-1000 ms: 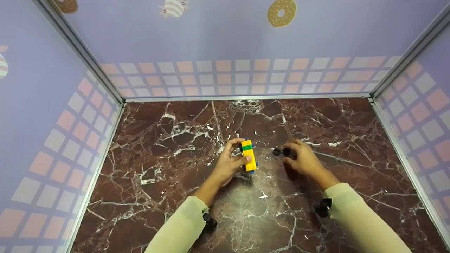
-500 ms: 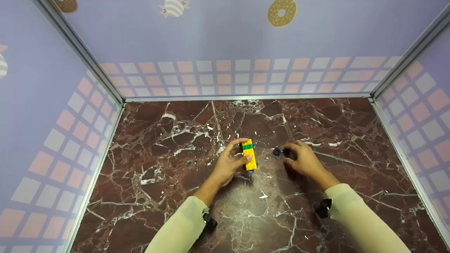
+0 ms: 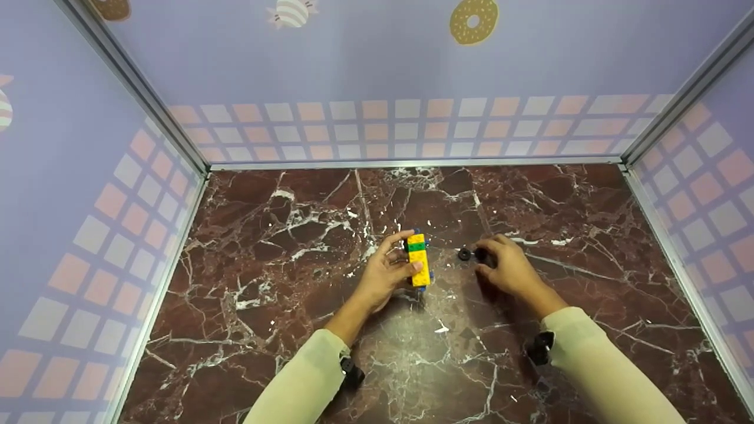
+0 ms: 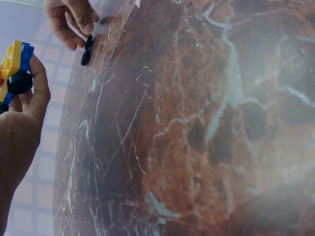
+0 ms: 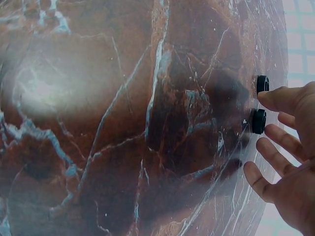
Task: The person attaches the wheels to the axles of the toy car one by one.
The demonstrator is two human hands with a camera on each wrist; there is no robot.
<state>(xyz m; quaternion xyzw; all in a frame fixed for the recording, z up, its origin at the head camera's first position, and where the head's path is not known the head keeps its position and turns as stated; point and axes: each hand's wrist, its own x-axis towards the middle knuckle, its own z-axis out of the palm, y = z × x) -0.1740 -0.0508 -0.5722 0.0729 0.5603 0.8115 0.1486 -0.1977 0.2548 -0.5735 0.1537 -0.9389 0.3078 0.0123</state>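
Observation:
My left hand [image 3: 383, 275] grips a toy of yellow blocks [image 3: 419, 272] with a green band and blue parts, thumb on its top. In the left wrist view, a black wheel [image 4: 20, 83] shows on the toy beside the left hand [image 4: 22, 128]. My right hand [image 3: 511, 270] is at two small black wheels on the table, its fingers spread and slightly bent. The right wrist view shows one wheel [image 5: 263, 84] by the uppermost fingertip and the other wheel [image 5: 259, 121] close to the fingers of the right hand [image 5: 290, 147]; contact is unclear.
The tabletop [image 3: 283, 247] is dark red marble pattern with white veins. Purple panels with pink and white squares stand at the back [image 3: 389, 70], left and right, joined by metal strips. A black device is strapped at each wrist.
The yellow toy has shifted very slightly to the right in my left hand, and its far blue end shows again past the fingertip. My right hand and the wheels have stayed in place.

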